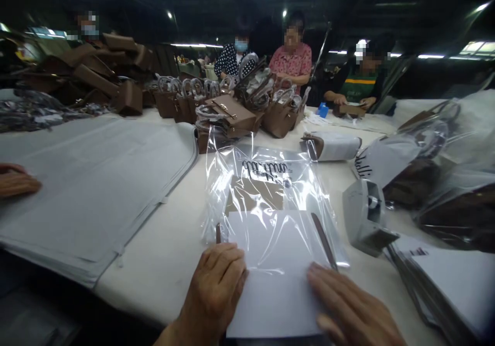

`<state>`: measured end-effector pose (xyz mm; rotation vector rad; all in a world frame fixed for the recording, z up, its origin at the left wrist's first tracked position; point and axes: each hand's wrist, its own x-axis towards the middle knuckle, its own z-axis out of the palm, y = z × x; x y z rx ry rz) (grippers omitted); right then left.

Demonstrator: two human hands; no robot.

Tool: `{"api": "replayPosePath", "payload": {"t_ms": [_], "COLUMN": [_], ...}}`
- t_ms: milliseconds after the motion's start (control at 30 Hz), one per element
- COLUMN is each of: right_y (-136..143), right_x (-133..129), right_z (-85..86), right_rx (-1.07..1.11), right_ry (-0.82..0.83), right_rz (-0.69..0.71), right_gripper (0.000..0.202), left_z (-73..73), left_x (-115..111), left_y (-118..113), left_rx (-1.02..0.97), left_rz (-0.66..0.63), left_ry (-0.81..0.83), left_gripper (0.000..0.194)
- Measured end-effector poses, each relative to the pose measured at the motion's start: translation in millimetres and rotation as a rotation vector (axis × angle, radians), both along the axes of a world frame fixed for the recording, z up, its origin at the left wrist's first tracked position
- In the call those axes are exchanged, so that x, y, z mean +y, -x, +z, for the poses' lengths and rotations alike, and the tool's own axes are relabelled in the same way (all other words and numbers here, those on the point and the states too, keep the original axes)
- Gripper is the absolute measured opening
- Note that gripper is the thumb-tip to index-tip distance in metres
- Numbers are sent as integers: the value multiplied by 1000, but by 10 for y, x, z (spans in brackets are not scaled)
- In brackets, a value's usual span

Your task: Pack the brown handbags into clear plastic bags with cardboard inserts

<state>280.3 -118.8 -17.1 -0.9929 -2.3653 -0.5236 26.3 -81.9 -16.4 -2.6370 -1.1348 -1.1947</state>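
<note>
In front of me a brown handbag wrapped in white paper (270, 305) lies partly inside a clear plastic bag (301, 181) with black lettering. Brown edges show along both sides of the paper. My left hand (216, 279) is closed, fingers curled over the left edge of the wrapped handbag near the plastic's mouth. On the opposite edge rests my right hand (344, 299), its fingers stretched out along the paper. My fingertips on the left are partly hidden.
A stack of grey-white sheets (96, 181) covers the left, with another person's hand (17, 181) on it. Brown handbags (232, 114) crowd the back. To the right stand a tape dispenser (365, 214), plastic-covered bags (413, 176) and white sheets (456, 279). Several people work behind.
</note>
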Motion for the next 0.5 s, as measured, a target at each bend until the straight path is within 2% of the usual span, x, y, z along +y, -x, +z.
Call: {"api": "replayPosePath", "payload": {"t_ms": [100, 167, 233, 267, 333, 433, 500], "right_y": [-84, -166, -259, -300, -354, -386, -411], "right_x": [139, 281, 391, 413, 376, 196, 110], "right_z": [-98, -140, -175, -199, -277, -475, -621], "right_rx": [191, 144, 81, 90, 182, 344, 407], "right_ry": [-55, -86, -68, -44, -12, -38, -12], "right_rz": [-332, -520, -638, -656, -599, -498, -480], "right_gripper": [47, 44, 32, 27, 23, 22, 28], "left_z": [-63, -67, -72, -84, -137, -281, -389], "left_x": [-31, -24, -16, -18, -41, -121, -184], "left_y": [-19, -16, -13, -10, 0, 23, 34], "left_rx": [-34, -53, -70, -84, -122, -214, -298], "left_rz": [46, 62, 95, 126, 207, 349, 387], "left_ry": [28, 54, 60, 52, 28, 26, 53], "left_gripper": [11, 10, 12, 13, 13, 13, 16]}}
